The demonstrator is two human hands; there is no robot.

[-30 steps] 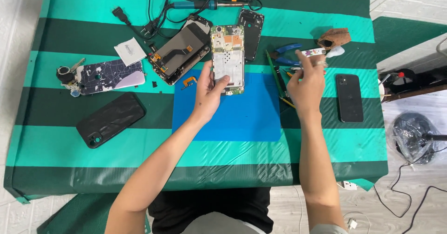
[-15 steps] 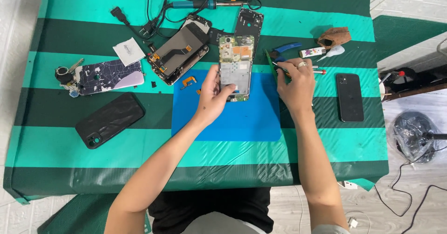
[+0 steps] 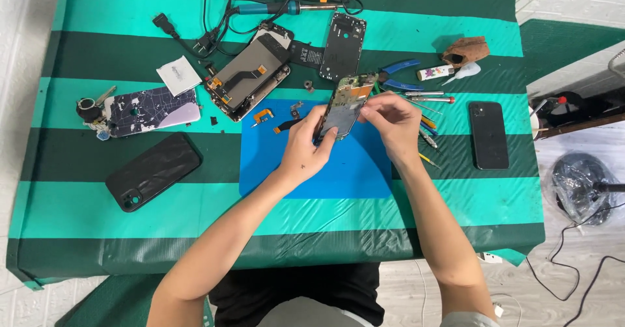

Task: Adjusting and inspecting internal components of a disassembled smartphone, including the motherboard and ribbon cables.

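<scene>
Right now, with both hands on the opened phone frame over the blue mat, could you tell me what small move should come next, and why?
Probably lower the opened phone frame flat onto the blue rubber mat. The left hand holds it tilted in the air while the right hand pinches its upper edge, so it looks unsteady for fine work.

head camera looks steeply down, fairly near, over the striped table (image 3: 456, 53).

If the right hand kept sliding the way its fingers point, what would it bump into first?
The right hand points left, already touching the opened phone frame that the left hand holds, so probably that; depth is unclear.
</scene>
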